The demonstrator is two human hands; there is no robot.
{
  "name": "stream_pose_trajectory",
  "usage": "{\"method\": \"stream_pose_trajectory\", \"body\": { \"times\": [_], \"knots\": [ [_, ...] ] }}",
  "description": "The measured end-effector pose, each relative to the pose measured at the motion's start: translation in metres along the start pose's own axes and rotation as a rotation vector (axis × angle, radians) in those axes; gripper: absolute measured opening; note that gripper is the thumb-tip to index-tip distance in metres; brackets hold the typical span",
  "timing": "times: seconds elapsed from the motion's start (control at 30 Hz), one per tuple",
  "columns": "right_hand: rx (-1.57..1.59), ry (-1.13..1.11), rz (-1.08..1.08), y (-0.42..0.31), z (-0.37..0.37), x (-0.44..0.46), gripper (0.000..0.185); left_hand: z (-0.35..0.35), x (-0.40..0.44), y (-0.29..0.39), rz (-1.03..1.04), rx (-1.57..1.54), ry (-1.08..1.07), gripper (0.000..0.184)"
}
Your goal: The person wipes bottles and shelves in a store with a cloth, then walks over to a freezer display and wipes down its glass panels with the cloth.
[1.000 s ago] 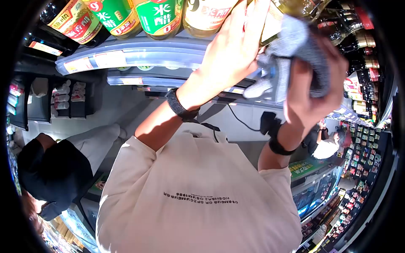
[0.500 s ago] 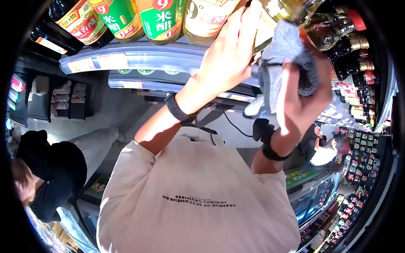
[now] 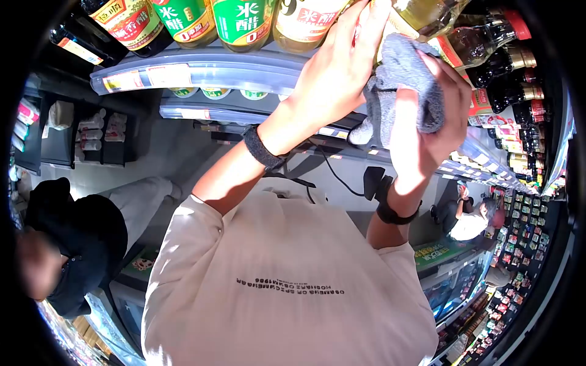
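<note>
My right hand (image 3: pixel 433 116) is wrapped round a bunched grey cloth (image 3: pixel 403 79), which is pressed against the lower part of a tilted bottle of pale yellow liquid (image 3: pixel 430 15). Beside it, my left hand (image 3: pixel 342 67) reaches up to the bottles at the shelf edge, its fingers long and close together against a bottle side. What its fingertips grip is partly hidden. A rice vinegar bottle with a white and pink label (image 3: pixel 305 21) stands just left of my left hand. Another with a green label (image 3: pixel 244 21) is next to it.
The shelf edge (image 3: pixel 213 73) carries price tags below the bottles. Dark sauce bottles (image 3: pixel 506 67) line the right side. A person in black (image 3: pixel 85 244) is at the left, and a person in a white top (image 3: pixel 469 224) is farther off at the right. A black cable hangs below my hands.
The grey cloth and my right hand have shifted slightly left against the bottle, and the cloth is more bunched. My left hand stays near the same place.
</note>
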State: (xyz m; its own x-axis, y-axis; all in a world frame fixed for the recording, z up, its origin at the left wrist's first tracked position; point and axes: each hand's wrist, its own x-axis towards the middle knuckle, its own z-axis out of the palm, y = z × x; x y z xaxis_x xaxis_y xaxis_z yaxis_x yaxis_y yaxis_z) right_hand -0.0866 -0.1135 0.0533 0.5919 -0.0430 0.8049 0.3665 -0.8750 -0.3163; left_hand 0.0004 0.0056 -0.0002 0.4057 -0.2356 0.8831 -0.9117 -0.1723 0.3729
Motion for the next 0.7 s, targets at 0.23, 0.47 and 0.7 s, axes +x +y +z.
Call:
{"method": "stream_pose_trajectory", "body": {
  "times": [0.23, 0.47, 0.7],
  "knots": [
    [0.049, 0.029, 0.018, 0.001, 0.001, 0.004, 0.039, 0.013, 0.001, 0.012, 0.054, 0.185, 0.242, 0.077],
    [0.210, 0.090, -0.041, -0.006, 0.012, -0.017, 0.039, -0.014, -0.060, 0.042, -0.001, -0.203, 0.096, 0.084],
    [0.389, -0.179, -0.024, -0.031, 0.059, -0.054, 0.044, -0.055, -0.118, 0.020, -0.132, -0.020, 0.033, 0.068]
  ]
}}
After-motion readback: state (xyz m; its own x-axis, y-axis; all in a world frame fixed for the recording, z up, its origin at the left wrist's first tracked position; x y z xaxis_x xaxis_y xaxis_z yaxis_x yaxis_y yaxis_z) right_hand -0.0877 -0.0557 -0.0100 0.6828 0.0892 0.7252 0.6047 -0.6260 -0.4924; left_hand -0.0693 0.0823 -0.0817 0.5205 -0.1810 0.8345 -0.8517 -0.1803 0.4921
